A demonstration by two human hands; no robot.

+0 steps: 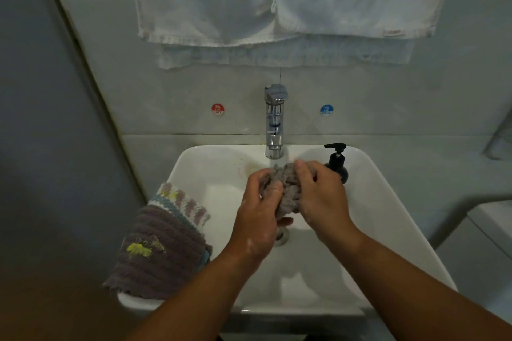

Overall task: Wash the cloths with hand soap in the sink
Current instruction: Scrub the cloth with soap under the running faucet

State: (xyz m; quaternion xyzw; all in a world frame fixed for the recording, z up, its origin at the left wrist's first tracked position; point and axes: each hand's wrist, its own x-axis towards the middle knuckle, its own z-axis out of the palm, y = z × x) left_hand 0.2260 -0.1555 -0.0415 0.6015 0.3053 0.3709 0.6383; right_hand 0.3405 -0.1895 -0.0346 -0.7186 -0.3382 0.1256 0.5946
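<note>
A bunched grey cloth (286,188) is held over the white sink (210,174), just under the chrome tap (274,122). My left hand (260,207) grips its left side and my right hand (318,194) grips its right side; soap suds show on my left hand and wrist. A black hand soap pump bottle (337,162) stands on the sink's back right rim, behind my right hand. On the sink's left rim lie a dark ribbed cloth with yellow stains (158,252) and a striped pale cloth (184,203) partly beneath it.
White towels (277,5) hang on the tiled wall above the tap. Red hot (218,109) and blue cold (326,110) stickers flank the tap. The drain (282,235) sits below my hands. A white fixture (490,224) is at the right edge.
</note>
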